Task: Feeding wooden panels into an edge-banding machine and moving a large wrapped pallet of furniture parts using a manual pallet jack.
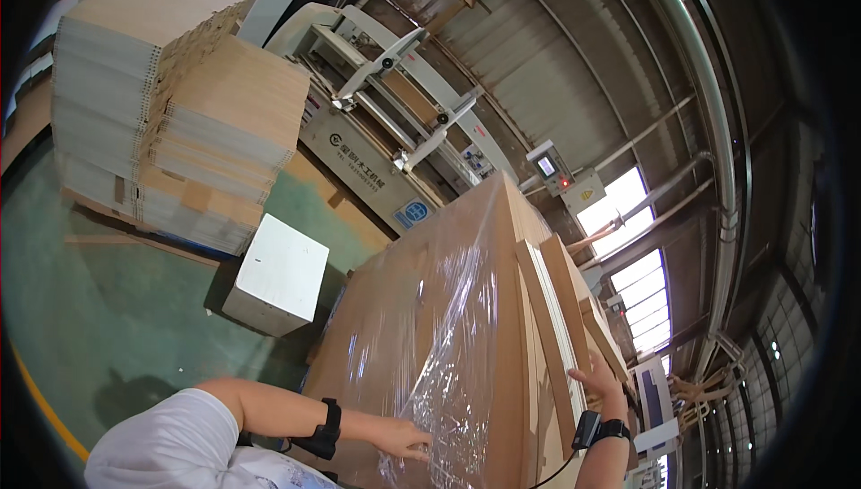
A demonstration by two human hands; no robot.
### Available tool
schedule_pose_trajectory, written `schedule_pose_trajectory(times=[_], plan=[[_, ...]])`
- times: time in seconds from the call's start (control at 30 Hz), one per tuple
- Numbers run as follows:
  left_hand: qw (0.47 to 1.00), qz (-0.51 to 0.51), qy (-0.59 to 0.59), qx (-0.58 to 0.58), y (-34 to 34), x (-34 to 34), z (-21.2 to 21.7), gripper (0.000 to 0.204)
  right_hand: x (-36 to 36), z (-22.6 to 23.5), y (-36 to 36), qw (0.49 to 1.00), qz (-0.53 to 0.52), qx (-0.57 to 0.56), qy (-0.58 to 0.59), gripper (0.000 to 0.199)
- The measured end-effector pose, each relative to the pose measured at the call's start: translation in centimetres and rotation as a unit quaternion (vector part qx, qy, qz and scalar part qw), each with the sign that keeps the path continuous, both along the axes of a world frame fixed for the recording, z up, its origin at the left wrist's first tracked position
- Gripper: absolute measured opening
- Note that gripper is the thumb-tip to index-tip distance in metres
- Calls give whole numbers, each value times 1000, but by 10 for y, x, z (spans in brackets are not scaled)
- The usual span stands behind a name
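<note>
A tall stack of brown boards (386, 301) wrapped in clear stretch film (453, 327) stands in front of me. My left hand (405, 438) is low against its wrapped side, fingers curled at the creased film, seemingly pinching it. Long narrow board strips (549, 323) with pale edges lie along the top of the stack. My right hand (599, 376) rests by these strips, its thumb and fingers apart and nothing held in it. Each wrist wears a black strap, and a dark cable runs from the right one.
A white box-like block (283, 265) sits on the green floor left of the stack. Behind it rise high piles of grey-edged panels (108, 67). A large machine (386, 121) and a control box with a screen (549, 166) stand beyond the stack.
</note>
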State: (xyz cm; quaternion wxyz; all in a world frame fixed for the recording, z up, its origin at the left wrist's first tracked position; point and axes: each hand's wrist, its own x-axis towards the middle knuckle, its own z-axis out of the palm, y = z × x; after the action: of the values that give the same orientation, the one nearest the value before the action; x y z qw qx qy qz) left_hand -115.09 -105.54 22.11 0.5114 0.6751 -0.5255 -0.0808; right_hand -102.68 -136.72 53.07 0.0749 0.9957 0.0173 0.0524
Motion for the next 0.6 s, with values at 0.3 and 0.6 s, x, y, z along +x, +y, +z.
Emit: schedule_pose_trajectory(times=[0.3,0.6], plan=[[977,-94,138,-135,-13,29,-34,30,86,-20,21,994,81,34,64,96],[947,-141,265,-117,62,58,-3,28,186,-25,152,993,81,-86,27,68]])
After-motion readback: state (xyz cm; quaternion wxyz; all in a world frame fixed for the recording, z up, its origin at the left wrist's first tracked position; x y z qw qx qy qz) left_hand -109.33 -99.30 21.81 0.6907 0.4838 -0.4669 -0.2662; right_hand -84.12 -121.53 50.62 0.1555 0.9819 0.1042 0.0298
